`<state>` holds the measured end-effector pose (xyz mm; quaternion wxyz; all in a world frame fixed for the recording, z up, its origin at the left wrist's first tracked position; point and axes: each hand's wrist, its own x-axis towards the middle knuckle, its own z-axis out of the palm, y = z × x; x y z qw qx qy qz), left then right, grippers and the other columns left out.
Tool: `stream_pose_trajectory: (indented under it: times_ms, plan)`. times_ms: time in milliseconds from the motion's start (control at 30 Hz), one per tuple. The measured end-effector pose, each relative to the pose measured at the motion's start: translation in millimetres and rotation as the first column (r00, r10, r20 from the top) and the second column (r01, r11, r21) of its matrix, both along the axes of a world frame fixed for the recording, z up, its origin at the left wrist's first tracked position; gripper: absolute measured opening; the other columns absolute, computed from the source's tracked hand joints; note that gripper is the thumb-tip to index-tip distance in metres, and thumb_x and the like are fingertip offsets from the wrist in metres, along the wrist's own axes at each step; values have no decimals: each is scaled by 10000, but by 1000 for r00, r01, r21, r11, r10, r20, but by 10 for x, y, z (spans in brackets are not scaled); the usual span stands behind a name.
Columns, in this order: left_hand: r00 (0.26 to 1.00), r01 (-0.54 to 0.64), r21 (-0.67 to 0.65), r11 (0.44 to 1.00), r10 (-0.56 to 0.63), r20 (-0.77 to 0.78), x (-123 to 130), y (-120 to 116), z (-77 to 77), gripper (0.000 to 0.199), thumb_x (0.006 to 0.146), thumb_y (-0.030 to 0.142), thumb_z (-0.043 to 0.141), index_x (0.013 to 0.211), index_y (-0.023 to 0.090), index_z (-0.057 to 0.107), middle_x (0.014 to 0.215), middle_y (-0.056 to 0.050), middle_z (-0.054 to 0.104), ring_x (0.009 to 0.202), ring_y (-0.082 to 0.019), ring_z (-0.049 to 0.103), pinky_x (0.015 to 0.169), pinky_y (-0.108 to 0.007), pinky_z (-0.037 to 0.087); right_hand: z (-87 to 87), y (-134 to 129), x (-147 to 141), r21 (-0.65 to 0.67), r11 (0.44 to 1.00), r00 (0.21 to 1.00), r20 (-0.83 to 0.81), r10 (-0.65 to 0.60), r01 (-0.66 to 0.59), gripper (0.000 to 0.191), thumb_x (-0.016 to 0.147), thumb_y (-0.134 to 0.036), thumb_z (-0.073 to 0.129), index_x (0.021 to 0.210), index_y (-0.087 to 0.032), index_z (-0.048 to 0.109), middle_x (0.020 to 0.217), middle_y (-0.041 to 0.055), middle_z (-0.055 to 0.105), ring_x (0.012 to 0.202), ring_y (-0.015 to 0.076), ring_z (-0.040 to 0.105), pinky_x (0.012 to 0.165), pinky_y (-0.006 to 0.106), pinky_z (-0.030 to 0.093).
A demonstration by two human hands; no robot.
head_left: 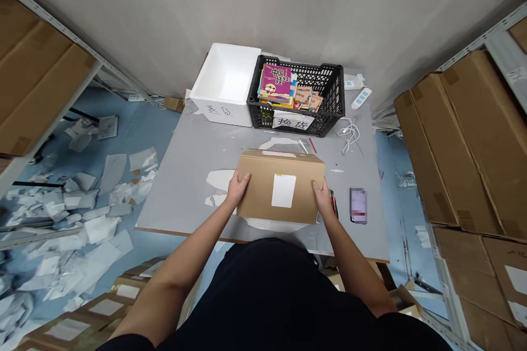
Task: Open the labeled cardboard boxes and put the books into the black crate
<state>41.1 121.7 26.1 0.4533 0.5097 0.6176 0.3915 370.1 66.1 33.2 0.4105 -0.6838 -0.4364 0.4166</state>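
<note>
Right now, looking down from the head camera, our left hand (237, 189) and right hand (322, 197) grip the near corners of a cardboard box (259, 186) with a white label (284, 191), which sits on the grey surface (185, 197). Beyond it stand a white foam box (224, 85) and a black plastic crate (329, 79) of books (275, 82); a phone (358, 205) lies to the right.
</note>
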Motion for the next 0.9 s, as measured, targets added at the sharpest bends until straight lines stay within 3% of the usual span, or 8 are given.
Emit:
stream_pose_trajectory:
  times_ms: [100, 267, 400, 533, 633, 767, 900]
  plan:
    - [992, 59, 76, 995, -50, -112, -123, -382, -26, 676, 845, 595, 520, 1378, 185, 446, 1323, -126, 586, 1200, -288, 568, 1004, -445, 456, -44, -373, 68, -11, 999, 991, 130, 33, -32, 654, 839, -518, 492, 1410, -211, 403, 1308, 123, 602, 1187, 261, 582, 955, 421, 491]
    - [932, 202, -65, 977, -212, -295, -406, -1080, -104, 608, 839, 594, 513, 1302, 200, 524, 1278, -118, 619, 1219, -321, 550, 994, -467, 456, -246, -1098, 206, -85, 978, 921, 328, 209, -192, 624, 800, -554, 565, 1266, -141, 530, 1224, 169, 640, 1139, 315, 601, 905, 439, 501]
    - [946, 225, -199, 954, -263, -189, -597, -1456, -94, 667, 762, 648, 603, 1235, 180, 578, 1225, -131, 651, 1142, -341, 598, 980, -495, 467, -448, -1601, 176, -143, 970, 873, 424, 240, -197, 515, 820, -605, 531, 1028, -146, 635, 1012, 172, 704, 992, 319, 654, 844, 440, 509]
    - [926, 349, -264, 899, -288, 242, -734, -1576, 43, 860, 707, 768, 578, 1337, 185, 530, 1371, -148, 558, 1298, -344, 482, 1092, -513, 363, -583, -1881, 80, -200, 963, 835, 486, 257, -179, 446, 866, -546, 495, 994, -160, 677, 995, 169, 723, 970, 319, 673, 837, 426, 505]
    - [876, 366, -345, 864, -195, 442, -741, -1595, 183, 896, 718, 828, 487, 1401, 248, 475, 1444, -124, 492, 1361, -317, 416, 1127, -521, 304, -614, -1957, 17, -211, 964, 821, 513, 251, -163, 426, 898, -493, 463, 1032, -152, 681, 1022, 167, 723, 994, 316, 667, 850, 414, 500]
    - [904, 232, -422, 876, -34, 426, -621, -1636, 350, 752, 824, 716, 468, 1415, 251, 457, 1449, -100, 491, 1372, -292, 407, 1132, -494, 311, -621, -2007, 6, -208, 963, 817, 516, 255, -170, 393, 900, -440, 471, 1062, -150, 681, 1039, 162, 718, 1016, 322, 655, 864, 416, 498]
    - [963, 123, -312, 942, -38, 266, -487, -1727, 402, 701, 849, 590, 549, 1412, 183, 455, 1439, -114, 499, 1359, -305, 418, 1136, -471, 320, -679, -2040, 165, -123, 950, 813, 493, 309, -286, 425, 865, -316, 482, 1245, -183, 614, 1209, 132, 661, 1132, 291, 600, 954, 418, 472]
